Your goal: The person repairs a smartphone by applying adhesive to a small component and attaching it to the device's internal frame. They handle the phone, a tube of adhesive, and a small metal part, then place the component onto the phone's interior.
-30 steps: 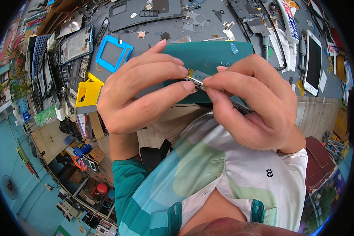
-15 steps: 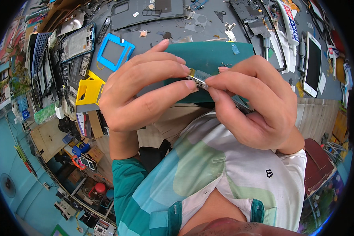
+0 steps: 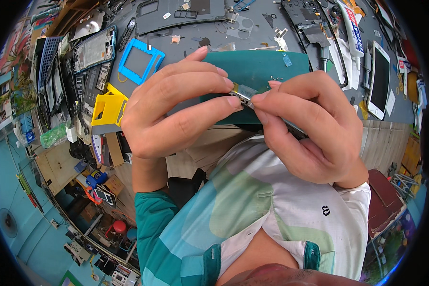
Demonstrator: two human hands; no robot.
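Note:
Between my two hands, over a dark green mat (image 3: 252, 62), is a thin opened phone (image 3: 244, 97), seen almost edge-on. Its narrow silvery edge faces me, and a pale part with a yellowish patch shows just behind it. My left hand (image 3: 169, 107) pinches the left end between thumb and fingers. At the other end my right hand (image 3: 314, 128) grips it, with thumb and forefinger pressed together at the edge and the other fingers curled under. A dark stretch of the body runs into the right palm, where most of it is hidden.
Tiny metal pieces (image 3: 275, 78) and a small bluish clear scrap (image 3: 287, 59) lie on the mat. Around it are a blue frame (image 3: 125, 62), a yellow holder (image 3: 99, 110), a blue phone shell (image 3: 94, 51), a white phone (image 3: 379, 81) and a white tube (image 3: 351, 28).
Both hands and the phone sit very slightly farther right and lower in the picture. My grip looks the same.

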